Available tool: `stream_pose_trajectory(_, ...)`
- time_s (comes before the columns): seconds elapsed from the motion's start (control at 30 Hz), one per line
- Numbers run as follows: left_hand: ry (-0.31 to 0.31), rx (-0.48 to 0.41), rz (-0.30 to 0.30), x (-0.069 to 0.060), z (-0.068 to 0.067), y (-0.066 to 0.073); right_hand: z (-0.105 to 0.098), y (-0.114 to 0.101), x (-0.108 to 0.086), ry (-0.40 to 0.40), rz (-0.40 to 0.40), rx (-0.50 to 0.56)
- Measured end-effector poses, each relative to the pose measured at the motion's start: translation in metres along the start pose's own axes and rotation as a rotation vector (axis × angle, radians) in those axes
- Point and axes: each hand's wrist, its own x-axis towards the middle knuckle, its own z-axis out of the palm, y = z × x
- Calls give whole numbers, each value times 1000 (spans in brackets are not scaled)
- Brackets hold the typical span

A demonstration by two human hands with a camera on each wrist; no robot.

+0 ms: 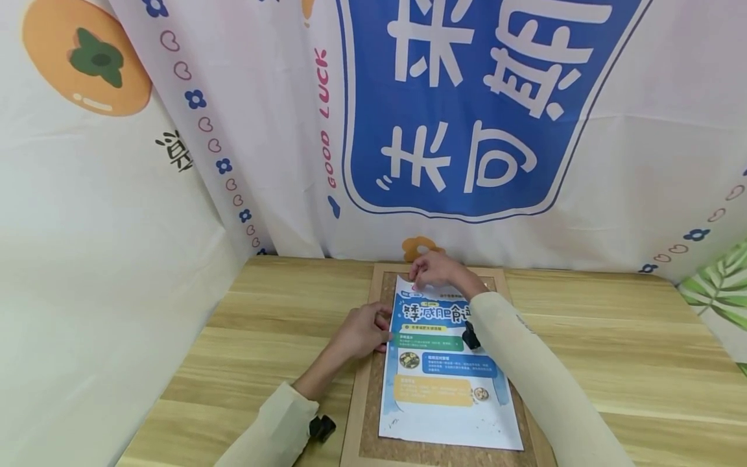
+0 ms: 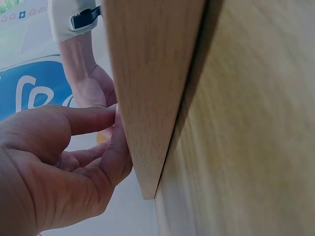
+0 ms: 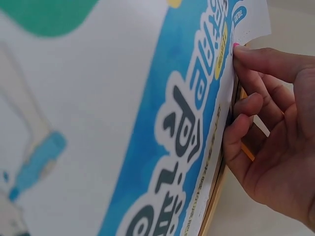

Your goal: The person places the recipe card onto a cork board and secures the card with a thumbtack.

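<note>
Touching hands, head view: the top left part of the poster (image 1: 446,363) is touched by the right hand (image 1: 434,269), and its left edge is met by the left hand (image 1: 363,331), fingers bent.
Poster, head view: it is laid printed side up on a cork board (image 1: 373,402), with strips of cork left uncovered around it.
Wooden frame, head view: the cork is bordered by a wooden frame (image 1: 357,402), set down on a wood-grain table (image 1: 262,337).
Cloth, head view: the far side is hung with a printed cloth (image 1: 262,97).
Sleeves, head view: the forearms are covered by pale sleeves (image 1: 525,370), one black device (image 1: 322,428) being worn at each.
Left fingers, left wrist view: thumb and index tips are brought together at the frame's edge; whether paper is pinched between them cannot be told.
Right fingers, right wrist view: a small pink item (image 3: 236,45) is pinched by thumb and index finger at the poster's edge; the other fingers are curled just beside it.
Paper corner, right wrist view: it is seen jutting out past the thumb.
</note>
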Motion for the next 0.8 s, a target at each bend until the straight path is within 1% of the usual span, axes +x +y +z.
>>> stream_pose_trajectory(0.23, -3, -14, 9, -1, -1, 1, 2, 2, 1, 18, 2, 17)
stream_pose_trajectory(0.57, -6, -11, 0, 0, 1, -2, 5, 12, 3, 29, -66, 26)
stream_pose_trajectory(0.8, -5, -17, 8, -1, -1, -2, 2, 14, 5, 31, -76, 33)
